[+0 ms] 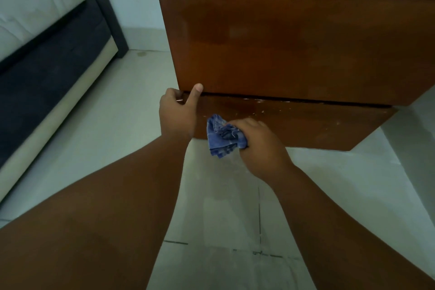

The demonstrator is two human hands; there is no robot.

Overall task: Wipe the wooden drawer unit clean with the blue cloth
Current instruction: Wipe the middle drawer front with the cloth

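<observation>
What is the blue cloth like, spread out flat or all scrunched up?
Scrunched up. The blue cloth is bunched into a wad in the right hand, with crumpled folds poking out beside the fingers.

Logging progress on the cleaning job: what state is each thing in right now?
Brown wooden drawer unit: big drawer appears closed.
Base panel: speckled with white marks.
Crumpled blue checked cloth: bunched up, held at the base panel.
Right hand: grips the cloth.
Left hand: pinches the drawer's lower corner, thumb on its front.
</observation>
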